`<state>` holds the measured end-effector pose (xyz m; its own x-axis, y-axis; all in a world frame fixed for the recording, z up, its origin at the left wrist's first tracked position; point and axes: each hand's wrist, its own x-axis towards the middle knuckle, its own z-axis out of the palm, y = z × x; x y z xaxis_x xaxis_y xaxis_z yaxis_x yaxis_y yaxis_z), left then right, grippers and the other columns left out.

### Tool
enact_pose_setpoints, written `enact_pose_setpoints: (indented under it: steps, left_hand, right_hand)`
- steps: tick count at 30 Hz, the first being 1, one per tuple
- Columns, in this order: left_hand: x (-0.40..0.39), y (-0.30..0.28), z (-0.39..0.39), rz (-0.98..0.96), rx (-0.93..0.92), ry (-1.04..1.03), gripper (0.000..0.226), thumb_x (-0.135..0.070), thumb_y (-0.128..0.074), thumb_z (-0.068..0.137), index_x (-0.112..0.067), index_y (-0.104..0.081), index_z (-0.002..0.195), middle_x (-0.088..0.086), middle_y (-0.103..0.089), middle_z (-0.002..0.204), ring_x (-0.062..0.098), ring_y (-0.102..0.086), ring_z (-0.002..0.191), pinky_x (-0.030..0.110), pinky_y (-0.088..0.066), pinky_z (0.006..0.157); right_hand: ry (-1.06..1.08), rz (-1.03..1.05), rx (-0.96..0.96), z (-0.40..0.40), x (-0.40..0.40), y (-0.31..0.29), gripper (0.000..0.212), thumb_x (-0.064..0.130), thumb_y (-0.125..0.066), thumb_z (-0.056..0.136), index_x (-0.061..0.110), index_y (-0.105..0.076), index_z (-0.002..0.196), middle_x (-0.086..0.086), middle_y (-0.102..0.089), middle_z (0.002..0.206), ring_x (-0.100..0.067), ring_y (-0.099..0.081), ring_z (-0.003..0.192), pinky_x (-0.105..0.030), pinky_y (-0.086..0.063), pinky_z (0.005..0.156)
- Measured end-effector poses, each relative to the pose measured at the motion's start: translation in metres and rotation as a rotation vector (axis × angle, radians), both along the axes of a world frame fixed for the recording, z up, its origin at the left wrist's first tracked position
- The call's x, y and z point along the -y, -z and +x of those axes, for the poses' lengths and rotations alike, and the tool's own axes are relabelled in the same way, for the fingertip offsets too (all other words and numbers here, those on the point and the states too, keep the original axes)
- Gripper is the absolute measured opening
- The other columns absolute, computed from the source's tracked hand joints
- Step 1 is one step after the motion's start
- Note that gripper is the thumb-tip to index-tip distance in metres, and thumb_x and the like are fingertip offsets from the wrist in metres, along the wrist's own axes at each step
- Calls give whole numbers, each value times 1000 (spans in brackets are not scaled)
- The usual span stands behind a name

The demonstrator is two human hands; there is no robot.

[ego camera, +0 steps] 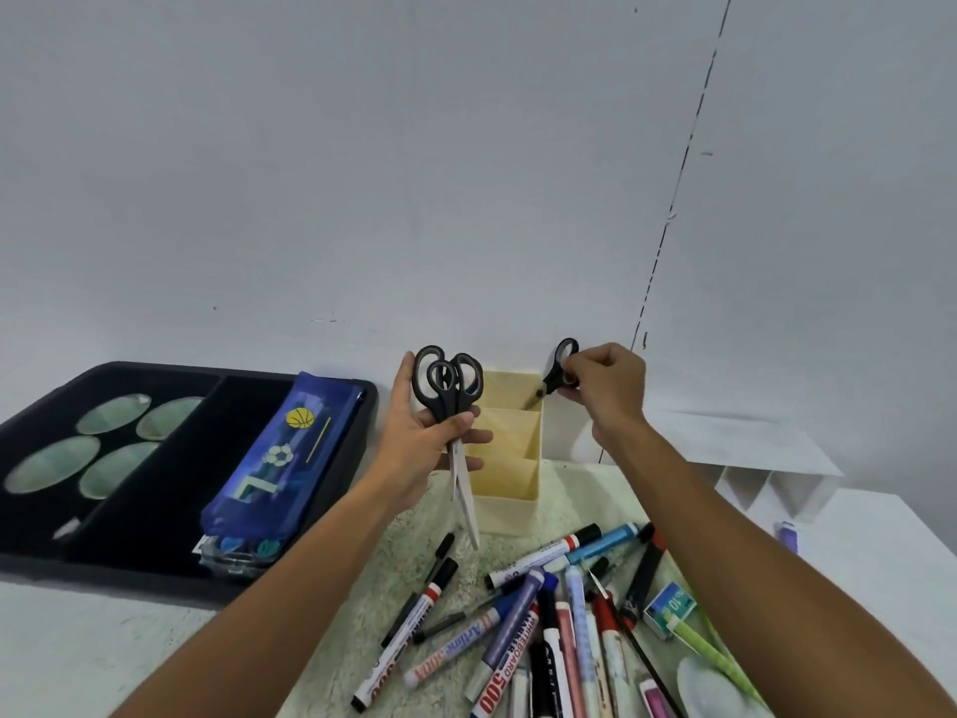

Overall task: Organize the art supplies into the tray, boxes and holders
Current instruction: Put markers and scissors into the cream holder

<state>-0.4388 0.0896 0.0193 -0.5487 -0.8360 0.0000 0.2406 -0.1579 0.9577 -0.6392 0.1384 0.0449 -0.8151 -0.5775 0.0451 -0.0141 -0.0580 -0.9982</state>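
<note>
One head-worn wide-angle view looks forward and down, close over the table [103,640], facing the wall [362,173].

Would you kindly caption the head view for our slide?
Right hand lowers small scissors into the beige holder; left hand holds two larger pairs.

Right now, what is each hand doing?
Left hand: closed on two black-handled scissors, blades down.
Right hand: closed on a small black scissors, lowering into the beige holder.
</note>
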Motion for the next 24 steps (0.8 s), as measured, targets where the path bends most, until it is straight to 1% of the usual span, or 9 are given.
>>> enact_pose_setpoints:
  steps: [3,5,7,10,12,17,20,22,24]
  left_hand:
    - [3,1,-5,4,-7,11,99,8,-60,88,-46,-5,151,19,-71,99,32,-72,80,41,-59,54]
    - [5,2,-7,4,1,7,99,8,-61,88,-46,-5,151,19,-71,99,33,-72,81,41,-59,54]
    - [6,4,-9,4,7,3,100,7,-61,88,-46,-5,151,20,-70,101,34,-72,82,40,-58,54]
    - [7,6,-9,-1,17,7,100,7,-61,88,-47,-5,151,21,-71,102,34,-72,84,41,-58,55]
    - [7,8,-8,-6,28,13,100,7,-62,88,-47,-6,150,20,-71,102,34,-72,84,42,-59,56]
    - [8,11,-8,-9,46,36,101,6,-63,87,-46,-5,151,18,-72,100,34,-72,84,44,-60,58]
    - [8,12,-9,-11,44,43,101,6,-63,87,-46,-5,151,18,-72,99,34,-72,84,45,-60,58]
    - [7,11,-8,-14,45,51,101,6,-63,87,-45,-5,151,18,-72,100,34,-72,83,45,-60,57]
    - [5,11,-7,-16,48,63,101,6,-63,87,-45,-5,151,19,-72,101,34,-72,83,43,-60,56]
  right_hand:
    - [37,77,-186,7,9,10,12,2,-69,77,7,-59,71,-1,-59,68,-13,-58,64,-21,-49,59]
    - [49,90,-261,12,15,16,11,4,-69,79,6,-60,73,1,-59,67,-11,-56,62,-18,-47,57]
    - [55,117,-302,17,20,23,12,6,-68,80,4,-59,73,3,-57,64,-8,-53,58,-20,-47,57]
    - [56,183,-344,21,27,38,14,9,-67,80,5,-57,71,4,-55,63,-11,-51,59,-33,-48,62]
    - [47,224,-365,20,29,46,14,10,-68,79,7,-56,72,4,-55,65,-13,-52,62,-36,-49,65]
    - [6,339,-436,10,33,45,22,23,-71,80,8,-56,77,3,-56,70,-15,-51,63,-31,-43,59]
    - [-13,401,-452,3,33,43,26,32,-69,83,10,-57,78,1,-60,73,-18,-58,68,-34,-47,61]
    - [-12,385,-459,2,28,41,25,33,-68,84,12,-58,77,1,-62,73,-18,-60,70,-35,-49,63]
    - [-2,274,-494,5,21,34,22,30,-69,84,15,-57,74,2,-60,72,-14,-56,67,-29,-45,61]
